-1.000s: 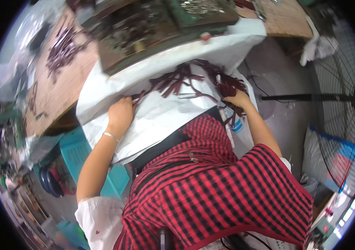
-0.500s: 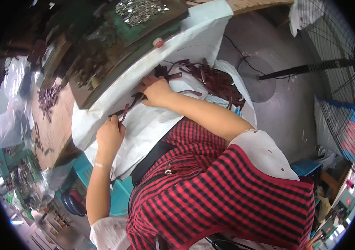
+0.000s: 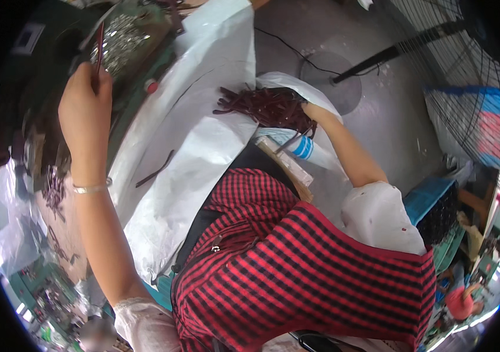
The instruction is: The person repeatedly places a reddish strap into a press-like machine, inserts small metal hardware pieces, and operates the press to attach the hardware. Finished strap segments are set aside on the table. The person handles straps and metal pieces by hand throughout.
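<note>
My left hand (image 3: 85,100) is raised at the far left, beside the machine. Thumb and fingers are closed on a narrow dark-red strap (image 3: 100,50) that points upward. At the right, my right hand (image 3: 314,111) reaches to the edge of a heap of maroon straps (image 3: 267,107) lying in a white sack; its fingers are mostly hidden there. One loose strap (image 3: 156,169) lies alone on the white sheet (image 3: 194,144) spread over my lap.
A pile of small shiny metal pieces (image 3: 124,41) sits on the green machine, near a red button (image 3: 151,86). More straps (image 3: 54,190) rest on a wooden board at left. A black stand fan (image 3: 402,50) stands at the right. A blue-and-white package (image 3: 304,148) lies below the sack.
My left hand has risen from the sheet to the machine with a strap. My right hand has moved right, from the sheet's upper part to the strap heap. The view has shifted.
</note>
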Motion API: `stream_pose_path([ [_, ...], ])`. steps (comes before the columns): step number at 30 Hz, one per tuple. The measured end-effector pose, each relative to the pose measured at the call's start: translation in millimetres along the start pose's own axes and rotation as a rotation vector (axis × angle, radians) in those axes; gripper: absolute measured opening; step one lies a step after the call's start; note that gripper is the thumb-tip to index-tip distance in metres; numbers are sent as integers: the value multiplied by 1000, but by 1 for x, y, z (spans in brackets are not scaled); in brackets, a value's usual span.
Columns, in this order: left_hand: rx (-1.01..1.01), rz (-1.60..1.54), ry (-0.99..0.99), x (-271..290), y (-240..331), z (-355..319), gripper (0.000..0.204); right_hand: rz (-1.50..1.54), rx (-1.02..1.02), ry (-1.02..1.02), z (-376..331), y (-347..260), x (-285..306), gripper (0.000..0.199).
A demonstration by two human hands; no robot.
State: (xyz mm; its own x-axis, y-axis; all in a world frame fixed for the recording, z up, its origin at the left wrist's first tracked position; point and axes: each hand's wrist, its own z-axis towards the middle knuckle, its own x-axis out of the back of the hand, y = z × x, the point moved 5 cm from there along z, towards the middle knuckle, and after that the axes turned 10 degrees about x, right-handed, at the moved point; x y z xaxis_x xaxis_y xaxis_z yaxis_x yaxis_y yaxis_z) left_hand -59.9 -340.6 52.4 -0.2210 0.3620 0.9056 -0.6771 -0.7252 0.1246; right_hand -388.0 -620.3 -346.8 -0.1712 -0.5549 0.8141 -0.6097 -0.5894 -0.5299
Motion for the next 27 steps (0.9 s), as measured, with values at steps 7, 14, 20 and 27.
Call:
stream_pose_path([
  [7,72,111,155,13,-9,7,22,-57,618,6,-112,-114,-16,43],
  [14,-198,72,-423,-16,12,-85,18,51,313,-226,-56,-17,-56,32],
  [20,-43,330,-800,-131,-102,-213,19,375,-61,170,-34,-10,4,48],
  [27,-106,-111,-661,-131,45,-130,11,154,-150,-221,-102,-44,-17,67],
])
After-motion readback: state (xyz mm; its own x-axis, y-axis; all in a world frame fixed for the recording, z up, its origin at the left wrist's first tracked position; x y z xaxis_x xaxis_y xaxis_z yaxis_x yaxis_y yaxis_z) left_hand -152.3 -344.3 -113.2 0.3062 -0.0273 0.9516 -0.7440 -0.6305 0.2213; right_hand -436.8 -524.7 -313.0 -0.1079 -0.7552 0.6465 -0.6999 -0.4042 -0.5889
